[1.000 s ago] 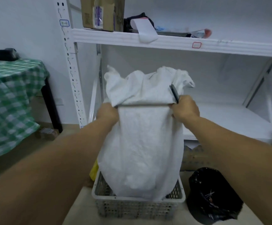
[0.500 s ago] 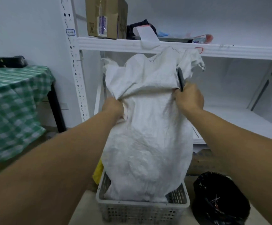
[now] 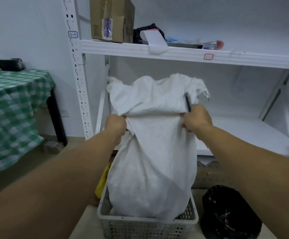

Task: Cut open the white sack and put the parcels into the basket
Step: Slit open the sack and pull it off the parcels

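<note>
A white shelf rack (image 3: 174, 53) filled the background. In front of it a white sack (image 3: 154, 161) was held upright, its bulging bottom resting inside a grey basket (image 3: 147, 225) on the floor. The sack's upper part was gripped on both sides — the left hand (image 3: 115, 125) fisted tight on the fabric, the right hand (image 3: 196, 119) closed on fabric and a thin dark tool (image 3: 188, 104), which pointed upward.

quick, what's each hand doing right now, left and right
Left hand: closed, gripping the white sack at its left edge.
Right hand: closed on the sack's right edge, also holding a thin dark tool.
</note>
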